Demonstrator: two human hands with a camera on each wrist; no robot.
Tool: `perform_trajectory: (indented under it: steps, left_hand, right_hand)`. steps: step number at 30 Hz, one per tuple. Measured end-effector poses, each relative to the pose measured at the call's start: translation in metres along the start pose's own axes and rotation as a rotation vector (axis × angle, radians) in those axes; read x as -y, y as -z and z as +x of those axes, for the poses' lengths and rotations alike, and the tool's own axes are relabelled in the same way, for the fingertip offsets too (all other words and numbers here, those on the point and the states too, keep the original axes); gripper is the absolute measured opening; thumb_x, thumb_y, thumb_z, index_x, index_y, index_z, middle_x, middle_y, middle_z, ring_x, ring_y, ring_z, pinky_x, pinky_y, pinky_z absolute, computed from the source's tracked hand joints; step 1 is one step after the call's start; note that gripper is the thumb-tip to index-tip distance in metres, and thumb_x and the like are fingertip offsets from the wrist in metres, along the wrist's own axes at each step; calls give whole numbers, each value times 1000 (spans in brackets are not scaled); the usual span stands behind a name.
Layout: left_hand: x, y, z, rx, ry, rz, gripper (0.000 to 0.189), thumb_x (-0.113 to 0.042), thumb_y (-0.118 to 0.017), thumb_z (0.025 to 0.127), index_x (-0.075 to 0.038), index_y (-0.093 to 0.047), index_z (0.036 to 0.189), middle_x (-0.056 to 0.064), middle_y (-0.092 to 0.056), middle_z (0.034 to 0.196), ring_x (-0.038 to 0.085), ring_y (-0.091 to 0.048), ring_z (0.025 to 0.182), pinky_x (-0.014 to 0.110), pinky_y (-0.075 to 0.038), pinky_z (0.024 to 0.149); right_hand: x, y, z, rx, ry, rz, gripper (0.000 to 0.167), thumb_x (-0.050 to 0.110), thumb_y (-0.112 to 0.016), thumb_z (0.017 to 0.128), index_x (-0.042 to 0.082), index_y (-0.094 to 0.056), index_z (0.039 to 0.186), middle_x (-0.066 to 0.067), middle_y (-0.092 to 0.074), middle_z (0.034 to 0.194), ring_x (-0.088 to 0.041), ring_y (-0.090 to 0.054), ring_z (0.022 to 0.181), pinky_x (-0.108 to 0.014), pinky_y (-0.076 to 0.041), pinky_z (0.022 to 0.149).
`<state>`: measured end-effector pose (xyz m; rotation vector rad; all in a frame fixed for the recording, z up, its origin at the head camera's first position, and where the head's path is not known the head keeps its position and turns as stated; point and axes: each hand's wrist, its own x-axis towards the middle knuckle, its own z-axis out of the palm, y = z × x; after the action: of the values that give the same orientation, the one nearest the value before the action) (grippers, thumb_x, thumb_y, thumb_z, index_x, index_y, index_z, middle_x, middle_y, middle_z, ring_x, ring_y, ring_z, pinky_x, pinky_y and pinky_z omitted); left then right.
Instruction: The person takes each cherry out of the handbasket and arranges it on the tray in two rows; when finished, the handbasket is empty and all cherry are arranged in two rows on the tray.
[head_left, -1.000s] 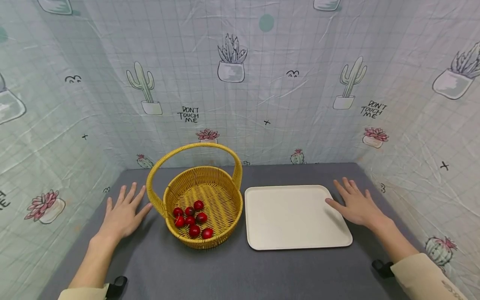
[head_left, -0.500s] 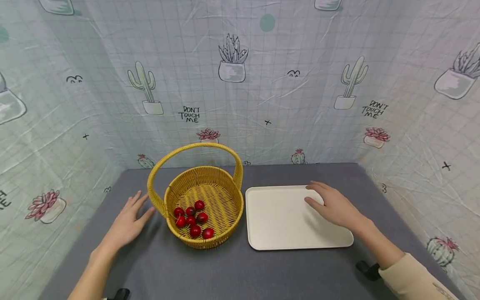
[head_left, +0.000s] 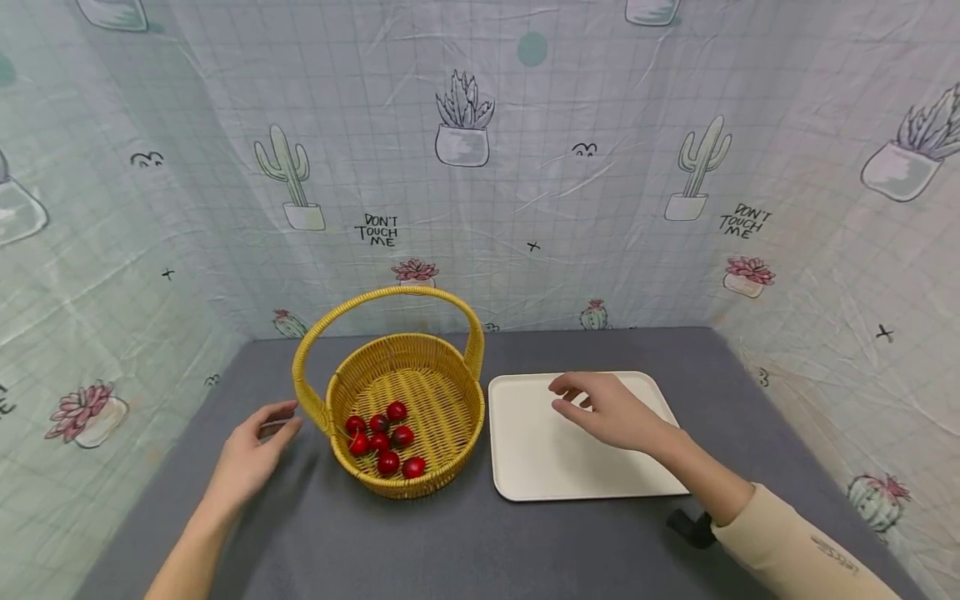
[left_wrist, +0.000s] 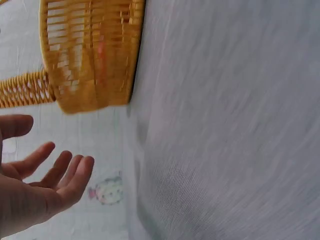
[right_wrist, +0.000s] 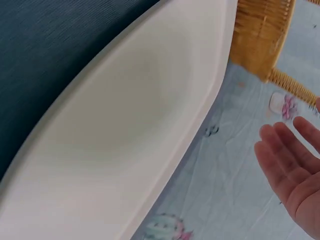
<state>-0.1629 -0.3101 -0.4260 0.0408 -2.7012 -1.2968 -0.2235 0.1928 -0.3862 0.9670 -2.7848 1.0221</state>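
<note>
A yellow wicker basket [head_left: 435, 375] with a tall arched handle [head_left: 390, 292] stands left of centre. Several red cherries [head_left: 387, 462] lie inside it, mostly toward its left and front. Just left of the basket is my left hand [head_left: 251, 454], fingers loosely bent and holding nothing. In the left wrist view a gap separates that hand [left_wrist: 45, 187] from the basket [left_wrist: 92, 55]. Over the white rectangular tray [head_left: 540, 467] hovers my right hand [head_left: 611, 412], its fingers relaxed around empty space. The right wrist view shows the hand [right_wrist: 295, 170] apart from the tray [right_wrist: 115, 110].
A grey cloth [head_left: 450, 550] covers the tabletop. Behind and on both sides hangs a pale curtain [head_left: 525, 192] printed with cacti and succulents. A black strap piece [head_left: 692, 527] sticks out beside the right sleeve [head_left: 795, 533].
My right hand has moved left from the tray's right edge to above its middle. My left hand has stayed beside the basket, its spread fingers drawing in and bending. Basket, cherries and tray have stayed put.
</note>
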Motion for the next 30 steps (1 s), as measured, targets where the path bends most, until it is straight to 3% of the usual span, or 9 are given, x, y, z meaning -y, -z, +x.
perform_trajectory:
  steps: [3,5,9,13,19,30]
  left_hand:
    - [-5,-5,-5,7,56,-147,57,-37,-55,108,2,-46,149,24,-49,145,3,-59,110,31,-58,88]
    - [-8,-9,-8,35,119,-290,62,-37,-56,108,3,-39,152,24,-42,149,-5,-57,106,31,-58,90]
    - [-11,-14,-13,86,256,-537,69,-36,-56,108,3,-27,157,21,-33,154,3,-59,111,36,-55,98]
    - [-12,-19,-18,113,343,-696,68,-27,-57,108,3,-22,159,15,-39,148,9,-60,114,39,-52,102]
    - [-15,-30,-25,62,400,-788,64,-17,-63,105,3,-27,155,3,-52,131,10,-63,107,37,-53,101]
    - [-28,-48,-33,48,467,-870,63,-13,-68,102,-2,-30,150,2,-57,125,8,-66,105,37,-53,100]
  right_hand:
    - [8,-7,9,19,19,37,22,22,-64,104,11,-70,121,2,-70,115,-14,-67,99,-34,-57,83]
    - [13,-11,14,30,34,50,21,23,-64,104,12,-70,120,3,-70,113,-13,-66,98,-33,-57,82]
    - [25,-20,26,53,69,75,18,21,-65,103,14,-71,118,7,-69,109,-11,-65,96,-32,-57,81]
    - [36,-30,37,76,119,75,15,17,-66,102,14,-72,116,11,-69,105,-8,-64,94,-31,-57,80]
    - [53,-45,52,113,215,55,12,13,-68,100,12,-73,111,8,-69,101,-8,-64,92,-35,-58,80]
    - [78,-77,84,228,270,70,15,10,-70,98,8,-73,112,-2,-73,102,-6,-65,89,-35,-59,80]
